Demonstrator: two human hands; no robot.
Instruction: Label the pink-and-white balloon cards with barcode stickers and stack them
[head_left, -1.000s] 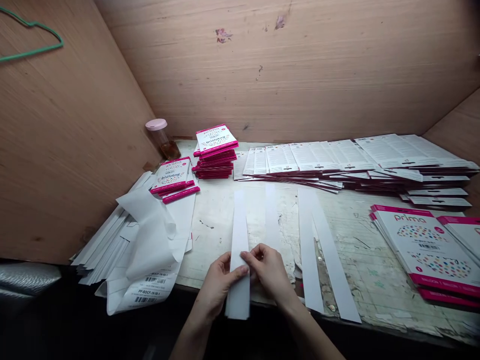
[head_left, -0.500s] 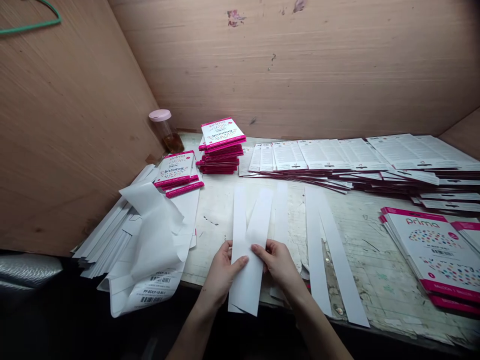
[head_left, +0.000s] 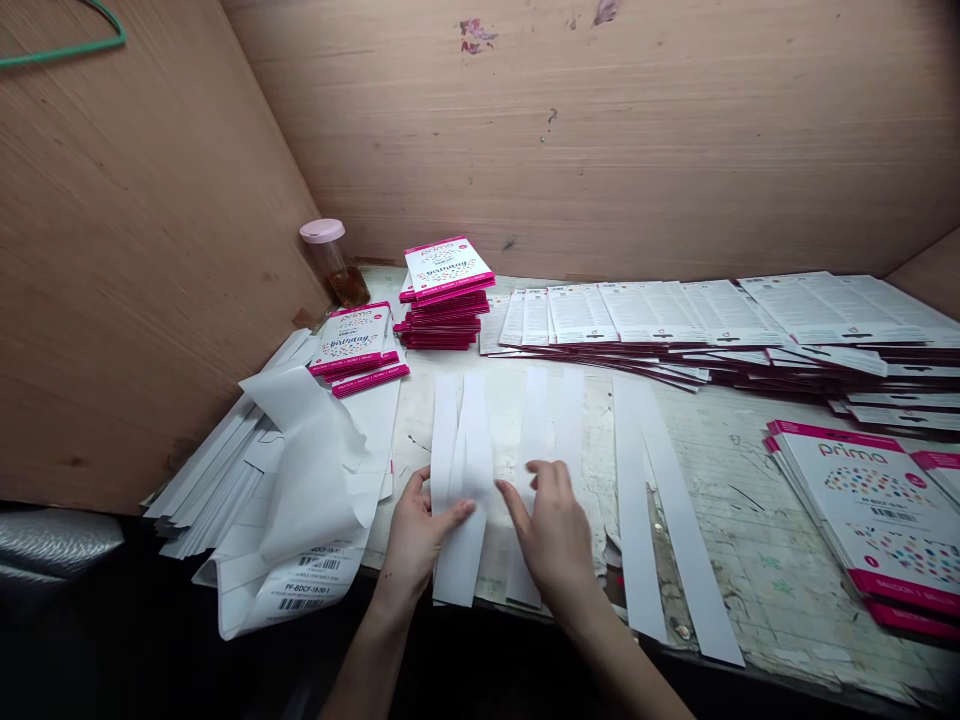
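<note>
Lidded jar behind, paper strips in hand

In the head view, a clear jar (head_left: pixel 335 262) with a pink lid (head_left: pixel 322 231) stands at the worktop's far left corner, amber-brown contents (head_left: pixel 349 287) in its lower part. The left hand (head_left: pixel 415 540) pinches a few white strips (head_left: pixel 471 440) at the worktop's front edge, thumb on top. The right hand (head_left: pixel 553 530) is parted, thumb away from fingers, over loose strips (head_left: pixel 531 440); whether it touches them is unclear. A stack of packs (head_left: pixel 448 270) sits right of the jar.
</note>
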